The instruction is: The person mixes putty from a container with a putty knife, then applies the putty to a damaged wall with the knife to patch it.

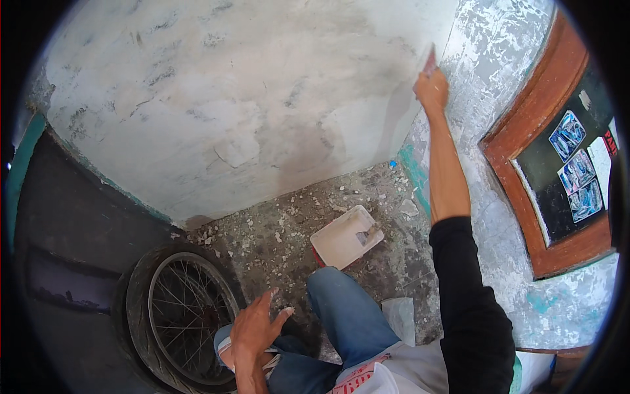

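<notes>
Upper right, your right hand (433, 90) clenches a scraper (430, 59), likely smoothing the wall (262, 98). Keep it flat; left hand (254, 327) spreads, empty.

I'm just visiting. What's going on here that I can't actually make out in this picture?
In the head view:
- Tool: the right hand covers its handle; the exposed end is small and blurred.
- Pale tray: its underside faces away from the camera.
- Pale sheet: its lower end is hidden behind the shirt.
- Brown frame: its right end is cut off by the dark lens rim.
</notes>
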The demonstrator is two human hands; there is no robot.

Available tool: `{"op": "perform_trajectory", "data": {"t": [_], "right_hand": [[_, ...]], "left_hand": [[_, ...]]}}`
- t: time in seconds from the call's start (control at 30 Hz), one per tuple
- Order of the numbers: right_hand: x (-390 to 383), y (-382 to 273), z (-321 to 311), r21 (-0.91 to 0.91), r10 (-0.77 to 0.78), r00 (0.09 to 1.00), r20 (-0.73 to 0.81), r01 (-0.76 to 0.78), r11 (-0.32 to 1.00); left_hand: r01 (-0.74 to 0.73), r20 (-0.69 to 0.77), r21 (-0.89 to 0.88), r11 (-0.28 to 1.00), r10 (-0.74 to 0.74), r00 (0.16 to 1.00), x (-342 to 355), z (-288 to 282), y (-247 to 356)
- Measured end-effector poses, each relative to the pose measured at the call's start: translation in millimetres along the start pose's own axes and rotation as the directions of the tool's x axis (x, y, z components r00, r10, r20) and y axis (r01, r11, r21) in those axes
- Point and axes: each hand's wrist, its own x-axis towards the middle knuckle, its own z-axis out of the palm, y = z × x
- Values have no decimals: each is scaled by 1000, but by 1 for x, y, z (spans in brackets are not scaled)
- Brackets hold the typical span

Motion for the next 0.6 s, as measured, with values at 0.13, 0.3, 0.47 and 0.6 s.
{"op": "perform_trajectory", "data": {"t": [0.13,0.3,0.47,0.6], "right_hand": [[-15,-52,60,49,-112,994,-21,113,992],[-109,-69,20,163,-272,952,141,248,955],[-33,32,-1,3,-12,999,34,12,1000],[-12,31,47,115,104,993,49,-109,987]], "left_hand": [[-28,-54,14,999,29,998,6,4,13],[-26,-87,37,999,29,996,0,2,12],[-54,-259,90,994,75,963,-36,5,35],[-130,-266,157,979,169,949,-37,15,41]]}}
